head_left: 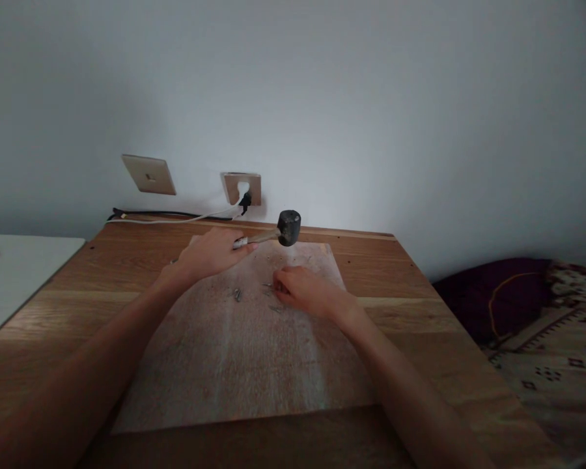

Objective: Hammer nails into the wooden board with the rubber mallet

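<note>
**Mallet raised over a board, nails under the other hand**

The left hand (213, 253) has its fingers wrapped tight around the handle of a black-headed mallet (288, 227), whose head hangs just beyond the fingertips, above the far edge of a pale wooden board (234, 365) lying on the worktop (420, 312). The right hand (303, 288) rests on the board, fingers curled down and pressed together over small nails (237, 294); what they pinch cannot be told.

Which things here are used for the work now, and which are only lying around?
In use: mallet in left hand; nails near right hand; wooden board.

Lying about: cables, wall socket, purple cushion.
</note>
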Demonstrator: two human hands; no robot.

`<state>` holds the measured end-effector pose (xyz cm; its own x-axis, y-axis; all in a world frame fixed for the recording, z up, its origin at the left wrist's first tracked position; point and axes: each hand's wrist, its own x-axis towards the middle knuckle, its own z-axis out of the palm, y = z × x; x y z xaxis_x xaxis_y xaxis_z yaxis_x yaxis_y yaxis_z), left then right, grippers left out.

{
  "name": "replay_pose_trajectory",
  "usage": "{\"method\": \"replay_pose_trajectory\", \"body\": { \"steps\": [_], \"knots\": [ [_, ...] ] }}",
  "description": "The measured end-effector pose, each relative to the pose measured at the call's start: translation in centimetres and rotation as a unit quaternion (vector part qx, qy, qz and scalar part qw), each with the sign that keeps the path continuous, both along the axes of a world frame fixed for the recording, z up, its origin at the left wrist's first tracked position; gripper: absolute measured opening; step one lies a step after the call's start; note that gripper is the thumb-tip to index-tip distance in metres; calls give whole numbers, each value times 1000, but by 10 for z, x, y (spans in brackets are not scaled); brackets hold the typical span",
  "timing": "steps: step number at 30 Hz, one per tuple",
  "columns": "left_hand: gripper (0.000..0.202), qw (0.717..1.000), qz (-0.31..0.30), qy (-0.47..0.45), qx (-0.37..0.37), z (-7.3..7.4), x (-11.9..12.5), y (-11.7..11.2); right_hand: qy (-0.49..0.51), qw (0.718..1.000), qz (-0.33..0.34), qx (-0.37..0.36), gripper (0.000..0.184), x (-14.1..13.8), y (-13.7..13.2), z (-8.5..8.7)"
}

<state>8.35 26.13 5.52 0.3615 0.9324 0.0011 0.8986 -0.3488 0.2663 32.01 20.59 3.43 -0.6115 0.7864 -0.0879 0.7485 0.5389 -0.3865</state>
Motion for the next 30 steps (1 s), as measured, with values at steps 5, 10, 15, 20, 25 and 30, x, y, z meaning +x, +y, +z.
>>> {"method": "replay_pose_trajectory", "body": {
  "steps": [5, 10, 15, 20, 25, 30],
  "knots": [
    [52, 999, -29, 13, -16, -14, 3, 2, 20, 999, -25, 34, 15, 16, 10, 2],
    [56, 999, -44, 18, -19, -24, 0, 5, 49, 988, -99, 105, 17, 44, 32, 8],
    [57, 998, -52, 23, -21, -24, -1, 6, 22, 982, -115, 147, 25, 49, 41, -8],
    [57, 998, -49, 5, -25, -21, 1, 4, -20, 981, -113, 157, 25, 42, 40, -22],
    [60, 998, -45, 3, -36, -20, 0, 5, -16, 979, -121, 164, 22, 40, 42, -29],
    [60, 998, -43, -6, -42, -18, -8, 11, 28, 975, -150, 161, 18, 44, 48, -38]
  ]
}}
